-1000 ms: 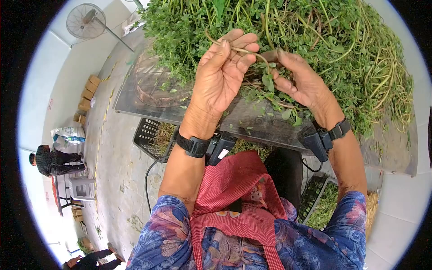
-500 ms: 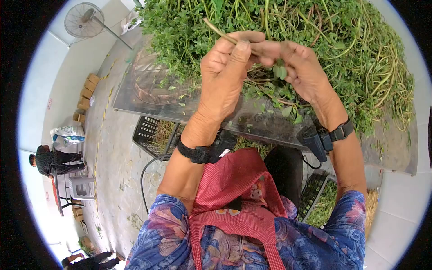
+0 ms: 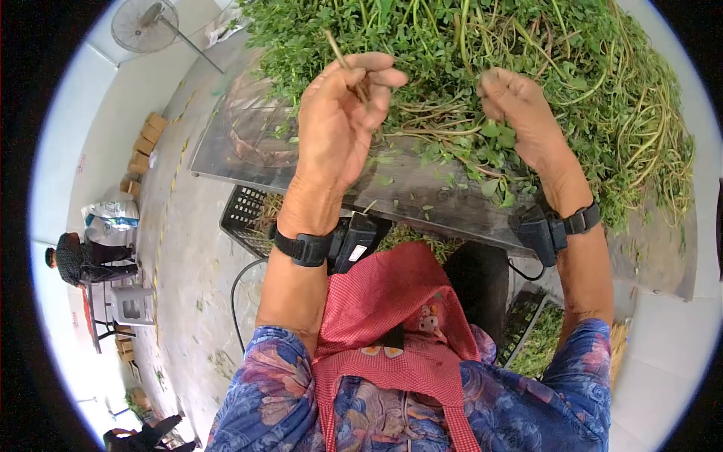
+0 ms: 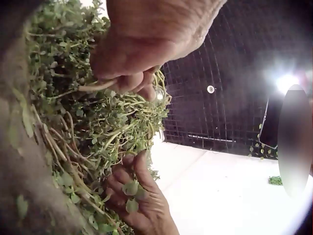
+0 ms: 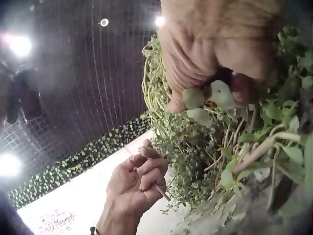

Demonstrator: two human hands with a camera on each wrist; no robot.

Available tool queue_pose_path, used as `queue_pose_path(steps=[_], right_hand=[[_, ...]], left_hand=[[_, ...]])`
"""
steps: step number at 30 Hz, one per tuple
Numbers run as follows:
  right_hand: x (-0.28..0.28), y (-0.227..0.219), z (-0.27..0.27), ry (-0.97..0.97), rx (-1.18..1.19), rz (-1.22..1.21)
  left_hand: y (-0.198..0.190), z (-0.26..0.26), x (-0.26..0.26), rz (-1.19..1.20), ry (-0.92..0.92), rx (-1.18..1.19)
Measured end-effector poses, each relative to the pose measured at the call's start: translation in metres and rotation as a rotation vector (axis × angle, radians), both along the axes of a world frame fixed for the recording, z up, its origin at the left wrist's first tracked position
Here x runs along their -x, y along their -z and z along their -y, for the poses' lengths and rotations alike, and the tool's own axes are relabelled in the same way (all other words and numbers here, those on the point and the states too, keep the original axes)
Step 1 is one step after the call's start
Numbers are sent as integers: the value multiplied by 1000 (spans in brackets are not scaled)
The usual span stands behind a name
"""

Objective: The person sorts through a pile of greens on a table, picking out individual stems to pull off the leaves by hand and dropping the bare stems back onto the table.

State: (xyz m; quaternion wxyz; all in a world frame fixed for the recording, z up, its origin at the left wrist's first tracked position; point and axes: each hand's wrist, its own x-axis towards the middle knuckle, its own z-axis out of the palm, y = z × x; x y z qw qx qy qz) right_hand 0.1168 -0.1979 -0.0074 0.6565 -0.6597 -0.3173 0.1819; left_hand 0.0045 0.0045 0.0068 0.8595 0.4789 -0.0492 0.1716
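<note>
A short bare stem (image 3: 335, 49) is pinched between the thumb and fingers of my left hand (image 3: 339, 120), which is raised over the table's near edge, palm partly up. Its end also pokes out below the fingers in the left wrist view, as a pale stem piece (image 4: 98, 86). To the right, my right hand (image 3: 527, 117) holds a small leafy sprig (image 3: 498, 135) with curled fingers; round leaves (image 5: 221, 95) hang beneath them in the right wrist view. Behind both hands rises a big heap of leafy green plants (image 3: 422, 45) with long tangled stems.
The heap lies on a dark table (image 3: 422, 200) with loose leaves along its front. Below stand a black crate (image 3: 245, 215) on the left and another crate (image 3: 527, 331) of greens on the right. A fan (image 3: 143, 22), cardboard boxes (image 3: 147, 143) and a standing person (image 3: 83, 256) are farther left.
A long stem earlier ran between both hands; the hands came together, then parted. Now the bare piece is in the left hand, moved left, and the leafy end in the right.
</note>
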Motion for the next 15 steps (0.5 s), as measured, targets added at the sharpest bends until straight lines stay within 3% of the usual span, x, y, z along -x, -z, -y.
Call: queue_pose_path(steps=[2,4,6,11,15], right_hand=[[4,0,-8,98,47,31],[5,-5,-16,88,202,602],[9,-8,-23,70,273,610],[16,-4,-42,170,728,972],[21,-2,-44,227,726,998]], left_hand=[[3,-5,1,-10,9,52],[2,-7,2,-22,18,103],[0,-4,1,-60,-12,114],[6,-4,-1,-78,-35,120],[7,-5,2,-101,-53,104]])
